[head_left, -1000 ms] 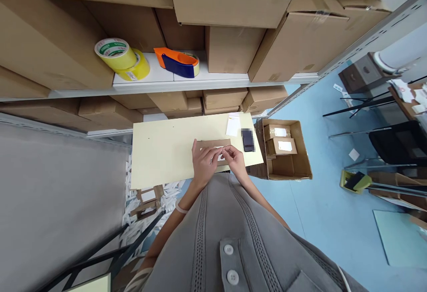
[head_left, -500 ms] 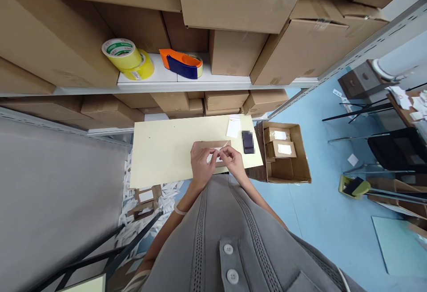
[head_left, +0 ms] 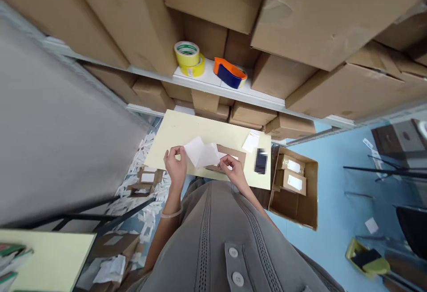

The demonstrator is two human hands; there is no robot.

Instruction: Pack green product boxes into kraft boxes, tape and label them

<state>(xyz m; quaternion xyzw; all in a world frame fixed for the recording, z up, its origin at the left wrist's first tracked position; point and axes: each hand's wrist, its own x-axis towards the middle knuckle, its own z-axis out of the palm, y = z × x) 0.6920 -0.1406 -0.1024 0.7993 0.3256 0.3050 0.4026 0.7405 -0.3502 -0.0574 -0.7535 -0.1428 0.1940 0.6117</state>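
A creased white paper sheet [head_left: 203, 153] stretches between my hands above the near side of the cream table [head_left: 207, 130]. My left hand [head_left: 176, 166] pinches its left edge, out past the table's front edge. At the other end, my right hand [head_left: 232, 170] has thumb and finger closed at the sheet's right corner. Below it lies a flat brown cardboard box [head_left: 240, 155] with a white label on top, partly hidden by the paper and my right hand. A dark phone [head_left: 260, 161] rests to the right of the box, and white slips [head_left: 251, 141] lie behind the phone.
An open carton [head_left: 312, 194] holding labelled small boxes stands right of the table. Yellow tape rolls [head_left: 189, 59] and an orange-blue tape dispenser [head_left: 229, 73] sit on the shelf [head_left: 263, 98] among brown boxes. Paper scraps [head_left: 147, 218] cover the floor at left.
My hands, together over the box before, are now apart. My left hand has moved left, drawing the white paper sheet out between them. The view has turned left.
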